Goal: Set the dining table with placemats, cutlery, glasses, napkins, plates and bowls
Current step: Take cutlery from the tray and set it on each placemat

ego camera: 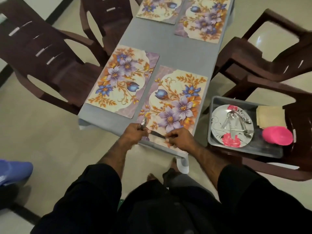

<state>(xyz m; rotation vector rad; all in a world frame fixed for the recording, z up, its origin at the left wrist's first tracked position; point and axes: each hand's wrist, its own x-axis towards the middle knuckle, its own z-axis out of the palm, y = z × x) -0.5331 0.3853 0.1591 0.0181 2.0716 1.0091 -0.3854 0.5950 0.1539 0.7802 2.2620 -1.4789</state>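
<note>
Head view, both hands at the near edge of the table – what are they doing?

— Left hand is curled round a spoon, whose bowl sticks up past the knuckles. Right hand pinches one end of a knife, which stretches across to the left hand. Both hover over the near end of the closest placemat

— So which step is this?

— Cutlery, I'd say. Four flowered mats are already down: that one, another placemat just beside it, and two more at the far end. None has anything laid on it yet

— And the rest of the things?

— In a grey tub on the brown chair to the right: a flowered plate with more cutlery heaped on it, folded napkins, something round and pink

— Next move?

— Likely separating the two pieces and laying them flat beside or on the mat, leaving room in the middle for a plate
</note>
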